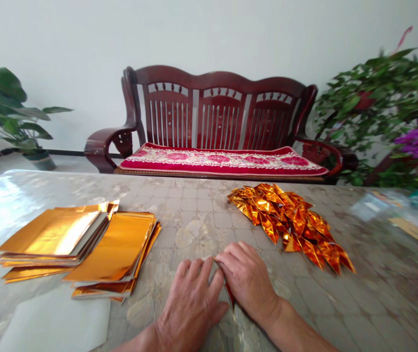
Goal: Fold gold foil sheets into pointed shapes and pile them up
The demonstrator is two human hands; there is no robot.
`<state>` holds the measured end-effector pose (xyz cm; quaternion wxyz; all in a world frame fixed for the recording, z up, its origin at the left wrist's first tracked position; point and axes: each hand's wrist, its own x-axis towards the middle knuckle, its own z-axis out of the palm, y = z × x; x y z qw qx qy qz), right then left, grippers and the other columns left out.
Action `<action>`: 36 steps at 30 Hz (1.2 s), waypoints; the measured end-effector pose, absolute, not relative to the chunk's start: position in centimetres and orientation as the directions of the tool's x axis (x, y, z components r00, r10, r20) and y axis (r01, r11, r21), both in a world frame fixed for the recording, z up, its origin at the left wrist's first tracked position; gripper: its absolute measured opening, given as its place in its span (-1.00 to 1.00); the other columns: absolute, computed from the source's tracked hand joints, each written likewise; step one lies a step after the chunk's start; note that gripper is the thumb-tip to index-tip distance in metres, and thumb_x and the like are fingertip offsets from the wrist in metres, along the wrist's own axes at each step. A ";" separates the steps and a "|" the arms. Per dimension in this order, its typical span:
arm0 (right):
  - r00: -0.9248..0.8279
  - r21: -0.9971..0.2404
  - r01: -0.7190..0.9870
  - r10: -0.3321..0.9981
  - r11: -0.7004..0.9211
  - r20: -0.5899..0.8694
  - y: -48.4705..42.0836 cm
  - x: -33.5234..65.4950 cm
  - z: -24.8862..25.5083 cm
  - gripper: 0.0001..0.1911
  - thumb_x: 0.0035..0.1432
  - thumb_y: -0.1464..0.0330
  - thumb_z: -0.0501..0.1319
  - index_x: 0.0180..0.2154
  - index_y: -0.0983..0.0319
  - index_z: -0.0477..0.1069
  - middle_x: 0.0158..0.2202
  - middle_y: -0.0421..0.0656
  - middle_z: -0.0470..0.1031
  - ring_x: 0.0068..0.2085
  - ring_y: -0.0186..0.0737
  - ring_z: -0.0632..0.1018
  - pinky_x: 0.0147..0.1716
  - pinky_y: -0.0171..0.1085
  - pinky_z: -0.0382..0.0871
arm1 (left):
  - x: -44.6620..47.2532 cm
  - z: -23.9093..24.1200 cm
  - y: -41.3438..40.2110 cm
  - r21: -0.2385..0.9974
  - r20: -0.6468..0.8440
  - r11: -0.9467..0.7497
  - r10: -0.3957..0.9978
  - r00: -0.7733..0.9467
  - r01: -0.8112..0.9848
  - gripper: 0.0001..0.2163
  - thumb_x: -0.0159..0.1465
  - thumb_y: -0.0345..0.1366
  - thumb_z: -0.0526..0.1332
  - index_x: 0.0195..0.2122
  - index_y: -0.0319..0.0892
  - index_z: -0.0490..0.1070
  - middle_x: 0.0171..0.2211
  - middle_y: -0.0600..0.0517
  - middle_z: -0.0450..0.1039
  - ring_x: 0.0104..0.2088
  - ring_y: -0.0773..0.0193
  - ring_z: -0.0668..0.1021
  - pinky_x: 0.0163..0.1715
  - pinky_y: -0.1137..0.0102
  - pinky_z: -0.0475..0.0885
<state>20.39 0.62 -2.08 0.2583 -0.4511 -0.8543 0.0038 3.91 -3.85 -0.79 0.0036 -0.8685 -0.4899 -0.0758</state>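
On the table in front of me lies a partly folded sheet of foil paper (pixel 229 296), its grey-white back and a strip of orange foil showing between my hands. My left hand (pixel 195 300) presses on it with bent fingers, holding it against the tabletop. With curled fingers, my right hand (pixel 250 279) grips the far end and right edge of the same sheet. Most of the sheet is hidden under both hands. Beyond my right hand lies a heap of folded, pointed orange foil pieces (pixel 291 217).
Two stacks of flat gold foil sheets, a left stack (pixel 49 232) and a right stack (pixel 115 244), lie at the left. A pale sheet (pixel 56 320) is nearer me. Plastic bags (pixel 377 205) rest at the right. A wooden bench (pixel 216 117) and plants stand beyond the table (pixel 194 205).
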 end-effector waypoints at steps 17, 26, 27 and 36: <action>-0.507 -0.194 0.756 0.746 0.626 0.431 0.7 20.3 -1.9 -0.92 0.22 0.47 0.29 -0.31 0.18 0.49 -0.37 -0.20 0.43 -0.26 -0.18 0.37 -0.26 -0.20 0.19 | 3.9 -0.7 -3.7 0.088 0.154 -0.520 0.850 0.504 0.850 -0.61 0.21 -0.14 0.34 0.03 -0.08 0.34 0.05 -0.04 0.44 -0.04 0.02 0.48 -0.04 0.08 0.38; -0.518 -0.178 0.761 0.749 0.624 0.413 0.8 20.3 -1.7 -0.87 0.23 0.49 0.27 -0.37 0.20 0.44 -0.38 -0.20 0.42 -0.28 -0.18 0.36 -0.27 -0.19 0.17 | 3.8 -0.8 -3.6 0.111 0.150 -0.516 0.854 0.499 0.849 -0.68 0.21 -0.18 0.35 -0.06 -0.08 0.36 0.15 -0.04 0.36 -0.01 0.02 0.47 -0.10 0.12 0.43; -0.517 -0.173 0.763 0.750 0.622 0.413 0.8 20.3 -1.7 -0.86 0.23 0.49 0.26 -0.39 0.20 0.43 -0.38 -0.20 0.42 -0.28 -0.18 0.35 -0.28 -0.19 0.17 | 3.8 -0.8 -3.6 0.107 0.153 -0.522 0.850 0.504 0.846 -0.69 0.21 -0.18 0.35 -0.07 -0.09 0.36 0.17 -0.05 0.34 0.00 0.02 0.47 -0.10 0.12 0.43; -0.507 -0.212 0.762 0.768 0.612 0.392 0.7 20.3 -1.6 -0.92 0.21 0.46 0.30 -0.33 0.17 0.47 -0.36 -0.20 0.45 -0.26 -0.17 0.39 -0.25 -0.19 0.18 | 3.9 -0.4 -3.5 0.095 0.120 -0.519 0.853 0.508 0.850 -0.69 0.23 -0.15 0.33 -0.06 -0.10 0.37 0.09 -0.02 0.43 -0.02 0.04 0.48 -0.05 0.10 0.42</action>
